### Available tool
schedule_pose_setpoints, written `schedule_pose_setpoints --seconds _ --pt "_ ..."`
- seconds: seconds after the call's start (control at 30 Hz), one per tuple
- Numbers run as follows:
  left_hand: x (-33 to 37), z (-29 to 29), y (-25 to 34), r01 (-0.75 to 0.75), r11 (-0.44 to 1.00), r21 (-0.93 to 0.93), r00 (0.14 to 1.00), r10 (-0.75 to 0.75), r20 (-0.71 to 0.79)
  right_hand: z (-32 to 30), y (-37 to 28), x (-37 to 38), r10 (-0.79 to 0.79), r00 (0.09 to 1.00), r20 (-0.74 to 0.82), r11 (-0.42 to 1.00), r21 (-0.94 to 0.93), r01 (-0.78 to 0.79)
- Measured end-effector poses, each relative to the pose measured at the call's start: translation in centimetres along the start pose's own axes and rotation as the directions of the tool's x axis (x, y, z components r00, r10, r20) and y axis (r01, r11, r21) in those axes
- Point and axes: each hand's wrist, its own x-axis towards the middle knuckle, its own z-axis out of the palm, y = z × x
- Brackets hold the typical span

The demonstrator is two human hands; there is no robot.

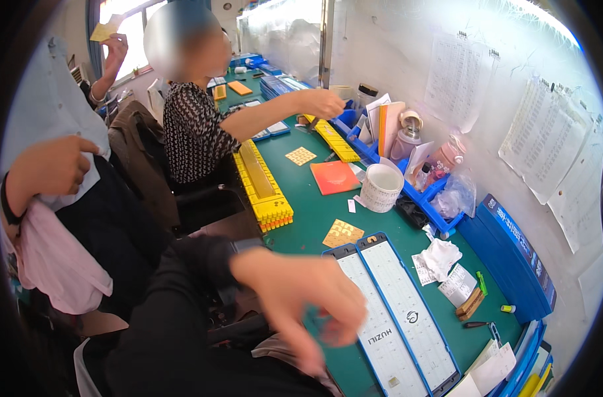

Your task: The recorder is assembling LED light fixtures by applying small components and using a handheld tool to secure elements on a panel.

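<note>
My left hand (301, 298), in a black sleeve, reaches in from the lower left, smeared by motion. Its fingers bend downward with the thumb apart from them, over the near left edge of a long flat case (407, 317) with two white panels and blue edges. Whether anything is in the fingers is too blurred to tell. A small brownish piece (393, 382) lies on the case's near end. Just past its far end is a yellow patterned card (343, 233) on the green table (301, 235). My right hand is not in view.
A seated co-worker's arm (268, 114) reaches over yellow slotted racks (265, 188); a standing person holds a yellow card (107, 29). A white roll (382, 187), an orange square (334, 177), a blue tray (433, 206), crumpled tissue (440, 258), a wooden block (470, 304) and a blue box (510, 255) stand around.
</note>
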Motion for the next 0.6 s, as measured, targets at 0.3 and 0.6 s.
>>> schedule_pose_setpoints --seconds 0.3,0.6 --pt "2.1 16.7 -10.1 -0.353 0.835 0.423 0.922 0.233 0.308 -0.6 3.8 -0.4 -0.117 0.947 0.3 0.993 0.066 0.102" --pt "4.1 24.2 -15.0 -0.699 0.709 0.094 0.666 0.597 0.447 0.2 3.3 0.1 -0.18 0.948 0.263 0.973 0.185 0.134"
